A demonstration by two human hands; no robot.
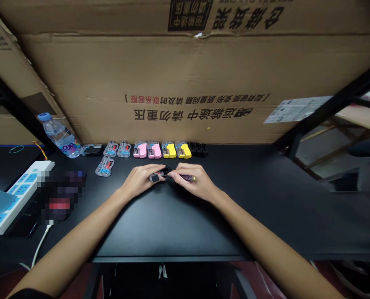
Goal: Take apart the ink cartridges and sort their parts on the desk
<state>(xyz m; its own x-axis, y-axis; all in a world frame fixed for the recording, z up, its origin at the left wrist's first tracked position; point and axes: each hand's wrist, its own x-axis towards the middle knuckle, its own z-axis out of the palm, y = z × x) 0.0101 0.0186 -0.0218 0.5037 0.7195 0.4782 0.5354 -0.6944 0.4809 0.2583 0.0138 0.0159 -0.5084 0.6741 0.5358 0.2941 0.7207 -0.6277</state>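
My left hand (141, 179) is closed around a small clear plastic device (154, 177) with black parts, just above the dark table. In my right hand (193, 179) is a screwdriver (189, 178) with a dark purple handle and a gold-coloured end. Its tip points left at the device, but my fingers hide whether it touches. Beyond my hands stands a row of similar clear devices: two with pink parts (154, 150) and two with yellow parts (183, 150). Black pieces (198, 149) lie at the right end of that row.
Three clear devices (105, 166) with red bits and a black one (92, 149) lie to the left. A water bottle (61, 135), a white power strip (19, 195) and a cable (41, 245) are further left. Printed cardboard (172, 66) walls the table's back.
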